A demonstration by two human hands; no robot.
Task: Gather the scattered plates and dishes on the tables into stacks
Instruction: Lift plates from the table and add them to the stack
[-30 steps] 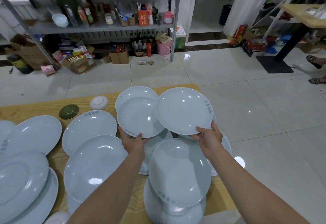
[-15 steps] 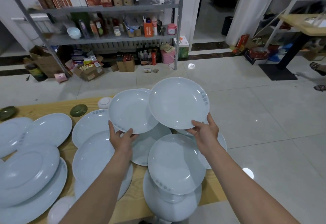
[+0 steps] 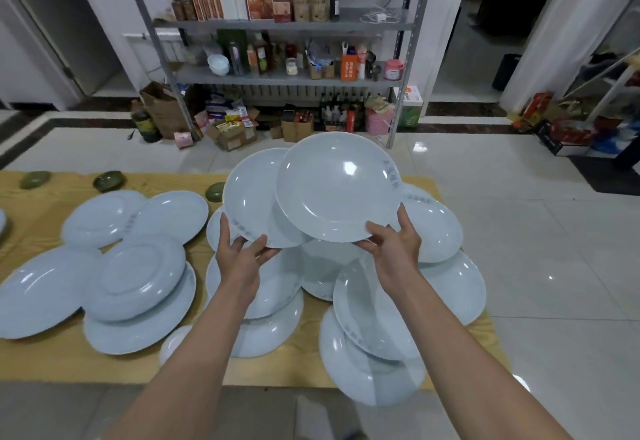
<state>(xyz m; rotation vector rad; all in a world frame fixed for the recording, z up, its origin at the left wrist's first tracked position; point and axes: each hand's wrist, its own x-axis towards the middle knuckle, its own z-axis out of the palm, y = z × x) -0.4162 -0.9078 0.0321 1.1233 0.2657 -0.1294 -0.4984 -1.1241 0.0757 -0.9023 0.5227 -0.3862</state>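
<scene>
Head view, nearest first: two bare forearms reach forward over the near edge of a wooden table [image 3: 52, 356]. Close to that edge on the right, a stack of pale blue plates [image 3: 374, 374] juts past the table's side, its top plate tilted. A small white bowl [image 3: 173, 339] sits at the near edge beside the left forearm. To the left lie more plates, among them an upside-down plate [image 3: 135, 277] resting on a larger one, and a big plate [image 3: 41, 290] just beside them.

Further in, the left hand [image 3: 242, 256] grips the near rim of a plate [image 3: 254, 194], the fingers [image 3: 224, 228] spread along the rim and the thumb lying on its upper face. The right hand [image 3: 394, 249] pinches the near rim of a second plate [image 3: 337, 187], thumb on top and the fingers apart at its edge. Both plates are lifted above the table and tilted toward the camera; the right one overlaps the right part of the left one. Beneath them more plates lie overlapping on the table.

Beyond, two plates [image 3: 138, 214] lie side by side on the left, and three small green dishes [image 3: 108, 180] stand along the far edge. Past the table, a white tiled floor [image 3: 519, 232] runs to a metal shelf [image 3: 284, 76] crowded with bottles and boxes, with cardboard boxes [image 3: 232, 135] on the floor below it.
</scene>
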